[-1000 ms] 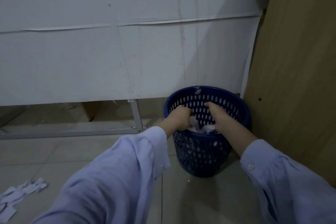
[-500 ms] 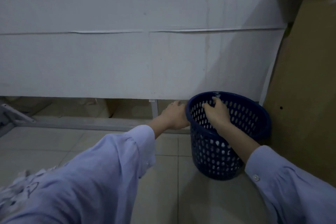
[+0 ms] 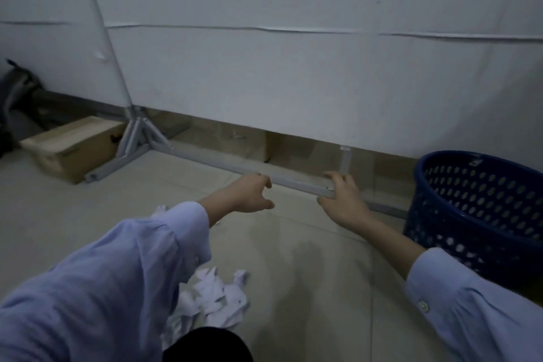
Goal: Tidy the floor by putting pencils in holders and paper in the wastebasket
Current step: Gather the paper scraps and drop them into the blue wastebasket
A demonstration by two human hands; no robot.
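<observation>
Left of the blue wastebasket (image 3: 470,200), itself cut off at the edge, the left hand (image 3: 252,194) hangs loosely curled and empty, and the right hand (image 3: 343,200) is spread, holding nothing. Crumpled paper (image 3: 214,297) lies farther left, half hidden by a sleeve (image 3: 102,288).

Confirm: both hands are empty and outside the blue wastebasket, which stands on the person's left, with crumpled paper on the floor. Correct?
One slip: the head view shows the blue wastebasket on the person's right, not left. The rest holds: left hand and right hand are empty and outside it, and crumpled paper lies on the floor.
</observation>
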